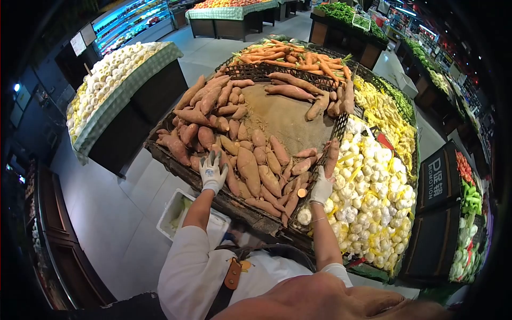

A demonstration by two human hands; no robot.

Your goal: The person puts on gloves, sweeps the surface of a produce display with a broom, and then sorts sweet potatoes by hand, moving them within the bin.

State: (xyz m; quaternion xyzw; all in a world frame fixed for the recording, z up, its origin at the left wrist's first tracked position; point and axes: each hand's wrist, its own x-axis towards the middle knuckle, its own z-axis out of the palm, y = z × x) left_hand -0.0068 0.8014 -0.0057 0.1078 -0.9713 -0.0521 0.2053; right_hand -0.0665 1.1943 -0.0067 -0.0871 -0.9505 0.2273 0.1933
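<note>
Sweet potatoes (pixel 248 168) lie heaped in a dark crate-edged display in front of me. My left hand (pixel 213 172), in a white glove with grey fingertips, rests on the near left part of the heap with its fingers spread. On the right, my gloved right hand (pixel 322 186) is closed around the lower end of a long sweet potato (pixel 332 158), which stands nearly upright by the divider beside the garlic. A cut sweet potato (pixel 302 193) shows its pale orange face just left of that hand. Brown cloth (pixel 288 120) shows behind the heap.
White garlic (pixel 368 197) fills the section at my right. Carrots (pixel 290 56) lie at the far end. A white foam box (pixel 172 214) stands below the display's near left edge. Another garlic stand (pixel 114 80) is at the left, across an aisle.
</note>
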